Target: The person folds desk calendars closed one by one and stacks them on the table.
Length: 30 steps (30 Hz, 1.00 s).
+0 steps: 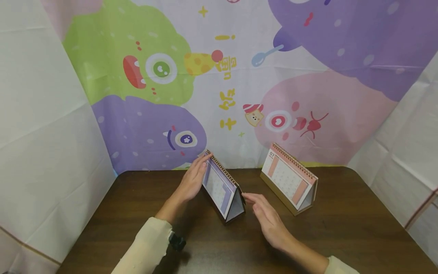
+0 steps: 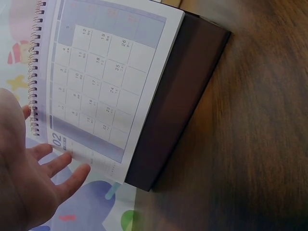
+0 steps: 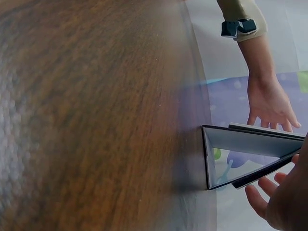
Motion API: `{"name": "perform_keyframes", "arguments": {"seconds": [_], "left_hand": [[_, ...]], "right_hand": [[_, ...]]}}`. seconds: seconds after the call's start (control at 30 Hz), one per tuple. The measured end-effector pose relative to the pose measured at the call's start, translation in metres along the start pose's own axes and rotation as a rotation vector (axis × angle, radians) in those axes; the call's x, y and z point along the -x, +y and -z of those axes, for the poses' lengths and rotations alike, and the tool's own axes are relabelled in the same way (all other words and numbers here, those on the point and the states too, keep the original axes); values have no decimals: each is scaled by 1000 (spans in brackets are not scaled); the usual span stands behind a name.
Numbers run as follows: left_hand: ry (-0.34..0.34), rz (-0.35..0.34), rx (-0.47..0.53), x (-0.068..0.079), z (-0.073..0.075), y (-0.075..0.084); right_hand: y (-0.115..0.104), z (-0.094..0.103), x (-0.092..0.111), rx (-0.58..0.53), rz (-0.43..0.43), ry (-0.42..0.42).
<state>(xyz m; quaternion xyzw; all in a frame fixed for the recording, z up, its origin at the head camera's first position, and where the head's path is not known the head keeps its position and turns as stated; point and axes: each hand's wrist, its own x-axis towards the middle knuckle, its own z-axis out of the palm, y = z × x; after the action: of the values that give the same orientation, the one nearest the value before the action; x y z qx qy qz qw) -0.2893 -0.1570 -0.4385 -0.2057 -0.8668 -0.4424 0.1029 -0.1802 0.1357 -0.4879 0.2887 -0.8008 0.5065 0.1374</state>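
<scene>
A purple desk calendar [image 1: 219,186] with a dark base and a spiral binding along its top stands as a tent on the table. Its page reads 02 in the left wrist view. My left hand [image 1: 193,179] is at its far end, with extended fingers against the front page and near the binding. My right hand [image 1: 268,219] is at the near end, fingertips at the back panel. In the right wrist view the calendar's hollow triangular end [image 3: 250,149] lies between both hands. A pink desk calendar [image 1: 290,177], reading 07, stands to the right on a brown base.
The dark wooden table [image 1: 219,251] runs back to a hanging cloth [image 1: 236,144] printed with cartoon monsters, close behind both calendars. White cloth walls [image 1: 51,114] flank the left and right sides. A black strap device [image 1: 177,240] sits at the left wrist.
</scene>
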Motion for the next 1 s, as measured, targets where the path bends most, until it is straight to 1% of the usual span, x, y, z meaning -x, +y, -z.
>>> {"name": "perform_keyframes", "arguments": {"seconds": [0.27, 0.5, 0.6, 0.73, 1.0], "left_hand": [[6, -5, -8, 0, 0, 1], [4, 6, -4, 0, -1, 1], [1, 9, -2, 1, 0, 0], [10, -6, 3, 1, 0, -1], [6, -1, 11, 1, -1, -2]], "right_hand": [[-2, 0, -2, -1, -9, 34], [-4, 0, -2, -2, 1, 23], [-4, 0, -2, -10, -13, 20], [-4, 0, -2, -16, -33, 19], [-3, 1, -4, 26, -36, 68]]}}
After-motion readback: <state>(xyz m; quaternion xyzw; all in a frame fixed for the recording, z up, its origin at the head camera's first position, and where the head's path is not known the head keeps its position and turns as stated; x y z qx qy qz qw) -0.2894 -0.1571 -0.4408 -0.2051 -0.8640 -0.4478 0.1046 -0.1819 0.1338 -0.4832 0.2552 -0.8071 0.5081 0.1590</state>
